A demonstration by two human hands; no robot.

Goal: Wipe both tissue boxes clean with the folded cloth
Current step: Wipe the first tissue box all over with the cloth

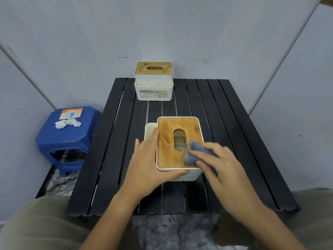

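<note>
A white tissue box with a wooden lid point(167, 143) stands near the middle of the black slatted table point(234, 141). My left hand point(149, 163) holds its left side, fingers straight along the edge and thumb along the front rim. My right hand point(221, 165) grips a folded blue-grey cloth point(193, 153) and presses it on the lid's right part, beside the oval slot. The cloth looks blurred. A second white tissue box with a wooden lid point(154, 82) stands at the table's far edge, apart from both hands.
A blue plastic stool point(68, 139) stands left of the table, with a small packet point(71, 113) and crumpled white tissue pieces point(67, 123) on it. Grey walls close in behind and on both sides. My knees are at the bottom of the view.
</note>
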